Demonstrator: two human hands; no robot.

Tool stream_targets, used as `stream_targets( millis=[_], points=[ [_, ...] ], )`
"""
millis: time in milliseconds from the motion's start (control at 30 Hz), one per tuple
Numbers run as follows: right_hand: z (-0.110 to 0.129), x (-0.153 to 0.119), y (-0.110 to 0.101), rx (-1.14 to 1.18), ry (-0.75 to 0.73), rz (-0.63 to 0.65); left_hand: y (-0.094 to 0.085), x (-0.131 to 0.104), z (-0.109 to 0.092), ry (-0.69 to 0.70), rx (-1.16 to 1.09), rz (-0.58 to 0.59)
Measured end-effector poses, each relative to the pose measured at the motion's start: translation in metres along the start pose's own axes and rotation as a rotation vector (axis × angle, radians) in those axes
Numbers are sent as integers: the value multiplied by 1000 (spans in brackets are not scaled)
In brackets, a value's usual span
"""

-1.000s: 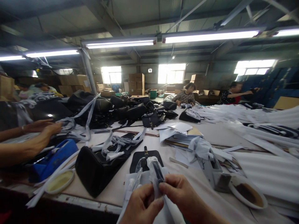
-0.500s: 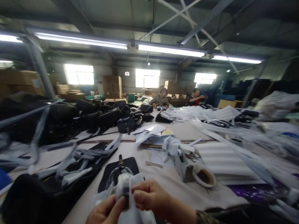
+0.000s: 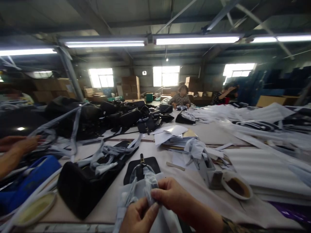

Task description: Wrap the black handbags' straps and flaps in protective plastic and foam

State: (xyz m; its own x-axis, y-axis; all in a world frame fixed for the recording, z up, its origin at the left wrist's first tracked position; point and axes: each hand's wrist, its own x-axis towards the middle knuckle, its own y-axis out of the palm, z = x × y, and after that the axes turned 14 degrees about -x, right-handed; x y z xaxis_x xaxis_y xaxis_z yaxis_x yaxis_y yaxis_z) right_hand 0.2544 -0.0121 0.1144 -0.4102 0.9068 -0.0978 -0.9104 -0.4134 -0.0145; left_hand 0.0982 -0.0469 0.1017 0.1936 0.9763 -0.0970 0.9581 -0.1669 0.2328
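Note:
Pinched between my left hand (image 3: 139, 214) and my right hand (image 3: 173, 196) is a translucent plastic wrap (image 3: 150, 178), bunched around what looks like a bag strap. Both hands are closed, their fingertips almost meeting on it. Just beyond them, a black bag flap (image 3: 130, 168) with a small gold-toned buckle (image 3: 142, 160) lies on the table. White sheeting (image 3: 170, 216) hangs below and behind my fingers, and the rest of the bag is covered by it. What exactly lies inside the wrap cannot be made out.
To the left lie a black bag (image 3: 79, 189) with wrapped straps and a co-worker's hand (image 3: 24, 145) near a blue container (image 3: 36, 174). Rightward are a paper stack (image 3: 167, 134), a grey metal holder (image 3: 215, 178), a glue dish (image 3: 236, 186) and white foam sheets (image 3: 264, 168). Another person (image 3: 181, 97) sits opposite.
The view has swung left, bringing the co-worker's hand and blue container into sight. My right hand has moved in against my left, and the wrap between them now looks narrower and more bunched.

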Motion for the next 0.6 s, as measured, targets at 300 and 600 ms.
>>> stream_targets(
  millis=[300,600],
  points=[
    [-36,-4,17,-1083,-299,-335,8,18,7,-107,-199,-165],
    [1,-11,-11,-1064,-260,-188,-17,29,-31,-291,-252,-127]
  ],
)
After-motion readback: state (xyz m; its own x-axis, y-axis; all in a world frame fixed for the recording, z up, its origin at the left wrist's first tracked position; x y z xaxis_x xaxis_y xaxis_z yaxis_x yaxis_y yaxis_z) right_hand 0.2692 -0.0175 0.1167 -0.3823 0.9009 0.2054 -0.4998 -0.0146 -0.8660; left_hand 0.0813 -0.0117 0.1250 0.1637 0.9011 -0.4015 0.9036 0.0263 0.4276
